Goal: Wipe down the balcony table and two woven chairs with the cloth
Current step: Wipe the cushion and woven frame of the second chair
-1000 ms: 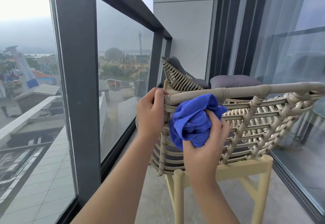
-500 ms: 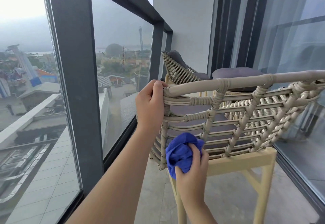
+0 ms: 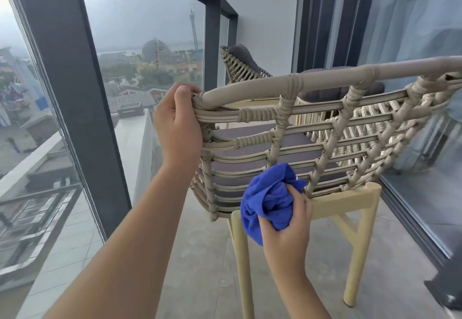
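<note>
Left hand point(image 3: 178, 128) grips the top rail of the near woven chair point(image 3: 312, 141), right hand point(image 3: 287, 228) presses bunched blue cloth point(image 3: 268, 200) at backrest's bottom edge; 2nd chair point(image 3: 240, 64) & table prob. still to do.

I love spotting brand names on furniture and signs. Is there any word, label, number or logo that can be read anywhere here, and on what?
None can be read.
The blue cloth and the near woven chair show no label or logo.
The far buildings beyond the glass railing may carry signs, but any are too small and hazy to read.
</note>
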